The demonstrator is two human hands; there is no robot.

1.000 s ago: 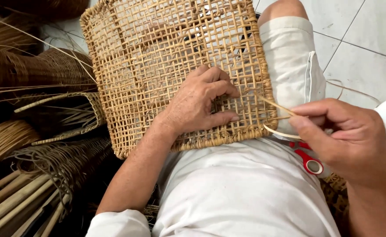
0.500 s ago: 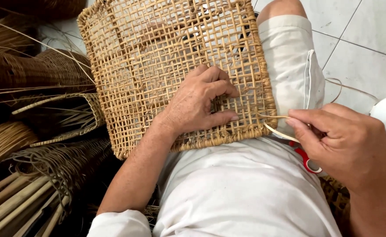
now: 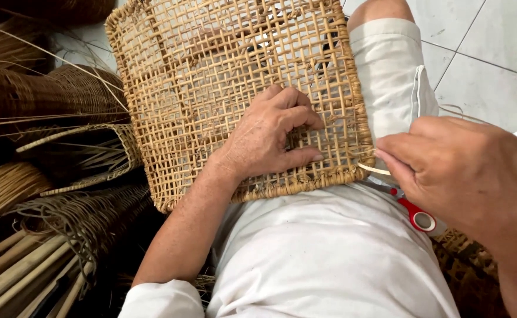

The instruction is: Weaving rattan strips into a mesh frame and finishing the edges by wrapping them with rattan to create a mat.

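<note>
A square open-weave rattan panel lies across my lap and legs. My left hand presses flat on its lower right part, fingers spread and curled onto the weave. At the panel's right edge, my right hand pinches a thin pale rattan strand that runs into the woven border. Red-handled scissors lie on my white shirt just below that hand, partly hidden by it.
Dark woven baskets and bundles of cane are stacked at the left. Pale floor tiles show at the upper right. Another woven piece sits at the lower right beside my hip.
My right hand has moved left toward the panel's edge, drawing the strand in close to the border. The left hand stays pressed on the panel.
</note>
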